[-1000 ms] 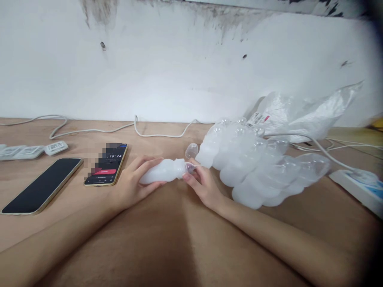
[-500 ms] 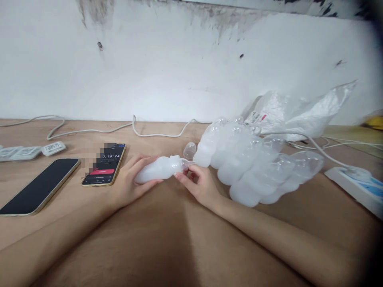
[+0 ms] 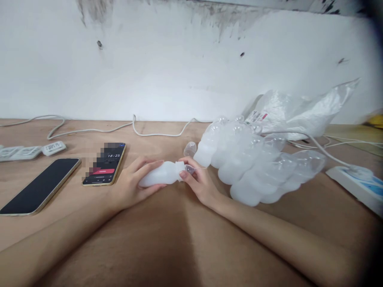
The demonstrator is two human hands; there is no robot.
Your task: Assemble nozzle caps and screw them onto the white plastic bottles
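Note:
My left hand point(image 3: 133, 181) is wrapped round a small white translucent plastic bottle point(image 3: 160, 175) lying on its side on the wooden table point(image 3: 179, 243). My right hand point(image 3: 199, 181) pinches a small clear cap point(image 3: 189, 169) at the bottle's mouth. A second clear cap point(image 3: 190, 148) lies loose on the table just behind. To the right lies a heap of several similar white bottles with clear caps point(image 3: 254, 163).
A lit phone showing a timer point(image 3: 105, 163) and a dark phone point(image 3: 38, 185) lie at left, a white power strip point(image 3: 30, 150) beyond them. White cables point(image 3: 143, 130) run along the wall. A clear plastic bag point(image 3: 299, 109) and a white-blue box point(image 3: 356, 185) sit at right.
My right hand's fingers have shifted on the clear cap at the bottle's mouth, closing in on the neck. The bottle has tilted slightly in my left hand. The timer advanced one second.

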